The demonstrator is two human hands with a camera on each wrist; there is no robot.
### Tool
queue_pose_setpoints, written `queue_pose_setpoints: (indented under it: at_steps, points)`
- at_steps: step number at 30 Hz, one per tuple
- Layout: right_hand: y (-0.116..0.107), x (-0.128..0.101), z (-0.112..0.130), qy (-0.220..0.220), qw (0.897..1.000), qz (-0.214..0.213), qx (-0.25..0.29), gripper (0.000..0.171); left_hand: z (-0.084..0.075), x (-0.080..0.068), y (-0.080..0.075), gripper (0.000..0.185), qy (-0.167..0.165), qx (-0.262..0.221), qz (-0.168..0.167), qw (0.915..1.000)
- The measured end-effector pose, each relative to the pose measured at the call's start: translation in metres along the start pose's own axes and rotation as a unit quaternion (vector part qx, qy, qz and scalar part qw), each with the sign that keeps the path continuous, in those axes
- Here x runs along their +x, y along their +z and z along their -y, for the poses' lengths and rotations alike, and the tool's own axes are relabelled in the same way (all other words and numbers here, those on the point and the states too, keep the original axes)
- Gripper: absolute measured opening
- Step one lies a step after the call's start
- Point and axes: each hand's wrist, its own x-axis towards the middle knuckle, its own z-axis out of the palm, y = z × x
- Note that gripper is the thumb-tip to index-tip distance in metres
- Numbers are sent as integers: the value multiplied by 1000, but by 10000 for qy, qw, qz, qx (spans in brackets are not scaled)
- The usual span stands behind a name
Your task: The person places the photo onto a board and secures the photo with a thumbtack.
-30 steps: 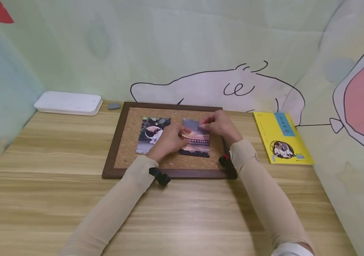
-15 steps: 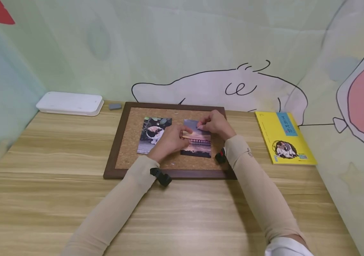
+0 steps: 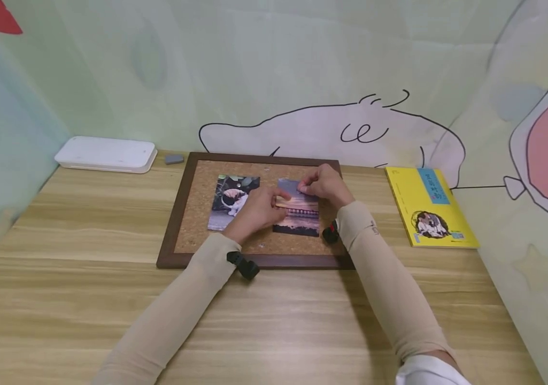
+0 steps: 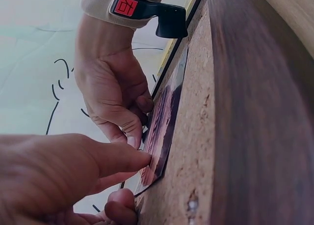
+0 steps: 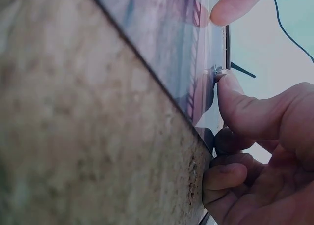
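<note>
Right hand: I see my right hand (image 3: pixel 324 185) has crept a little up and left over the last second and now sits at the top edge of the sunset photo (image 3: pixel 298 216), where before it hovered nearer the right side of it.
Right fingers: in the right wrist view the thumb tip bears on a small metal pushpin (image 5: pixel 216 71) at the photo's edge, with the other fingers (image 5: pixel 230 176) curled under; I read this as pinching and pressing the pin.
Left hand: my left hand (image 3: pixel 256 207) has barely shifted; its straight forefinger (image 4: pixel 122 158) lies flat on the photo's face, holding it down rather than grasping it.
Sunset photo: it lies flat on the cork of the corkboard (image 3: pixel 192 203), right of centre, just beside the cat photo (image 3: pixel 232 202) and not touching it.
Change and meaning: the photo has not slid between frames, so I judge the placing settled and the pinning step now in hand; how deep the pin sits I cannot tell.
Surroundings: the corkboard rests on the wooden worktop (image 3: pixel 86 278), with a white case (image 3: pixel 105 154) well apart at the back left and a yellow booklet (image 3: pixel 427 206) to the right.
</note>
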Motion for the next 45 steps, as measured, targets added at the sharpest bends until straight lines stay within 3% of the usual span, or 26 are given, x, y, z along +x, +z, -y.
queue_pose_setpoints:
  at_steps: [10, 23, 32, 38, 45]
  points:
    - [1, 0, 7, -107, 9999, 87, -65, 7, 1, 0, -2, 39, -1, 92, 13, 10000]
    - [0, 3, 14, 394, 9984, 357, 212, 8, 0, -1, -2, 39, -88, 7, 76, 9999]
    - [8, 1, 17, 273, 9977, 10, -617, 12, 4, -1, 0, 38, -124, -30, 109, 9999]
    - [6, -1, 8, 77, 9981, -60, -600, 11, 1, 0, 4, 38, 34, 29, 17, 10000]
    - [4, -6, -2, -259, 9981, -161, -533, 11, -3, 1, 6, 37, 15, 165, 204, 9997]
